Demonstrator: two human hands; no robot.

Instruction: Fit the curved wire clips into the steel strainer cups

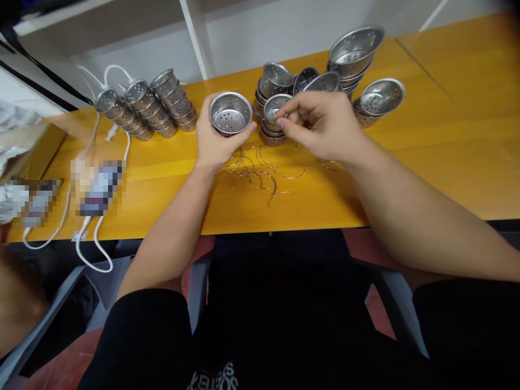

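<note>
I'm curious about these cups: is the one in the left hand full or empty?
Empty: the metal cup in the left hand shows its bare, hole-dotted bottom.

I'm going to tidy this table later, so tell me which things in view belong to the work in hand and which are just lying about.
Likely part of the work:
perforated metal cup, held in the left hand
curved wires near the hands
stacked cups, similarly perforated

Likely just lying about:
blurred device
white cables
brown box
</note>
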